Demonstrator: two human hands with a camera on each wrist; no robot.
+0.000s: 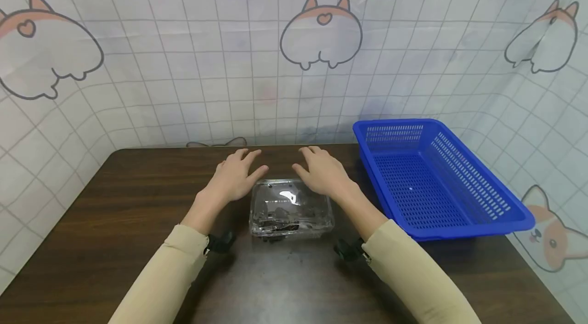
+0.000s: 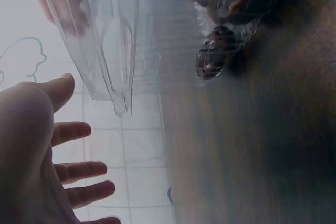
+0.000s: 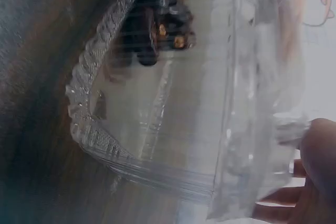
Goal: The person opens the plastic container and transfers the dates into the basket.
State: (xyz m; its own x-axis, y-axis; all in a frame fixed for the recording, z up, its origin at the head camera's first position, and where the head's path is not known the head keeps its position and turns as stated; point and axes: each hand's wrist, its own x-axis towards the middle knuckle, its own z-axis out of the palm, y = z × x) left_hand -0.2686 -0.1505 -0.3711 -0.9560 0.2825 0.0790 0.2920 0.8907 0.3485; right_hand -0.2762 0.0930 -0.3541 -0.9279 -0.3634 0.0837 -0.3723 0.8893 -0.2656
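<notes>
A clear plastic clamshell box [image 1: 290, 206] sits on the table between both hands, its lid edge [image 2: 113, 51] seen close in the left wrist view. Through its wall, dark brown glossy pieces [image 3: 152, 35] show; their exact kind is unclear. My left hand [image 1: 231, 176] hovers by the box's far left corner, fingers spread, thumb pointing inward, apart from the lid in the left wrist view. Over the far right corner is my right hand [image 1: 323, 173], fingers extended. Its thumb [image 3: 320, 140] lies close against the lid rim; whether it touches, I cannot tell.
A blue perforated plastic basket [image 1: 390, 201] stands at the right, close beside the right forearm. The dark wooden table [image 1: 115, 222] ends at a wall covering [image 1: 206, 84] with a grid and cartoon dogs. A thin cord [image 1: 216, 144] lies along the back edge.
</notes>
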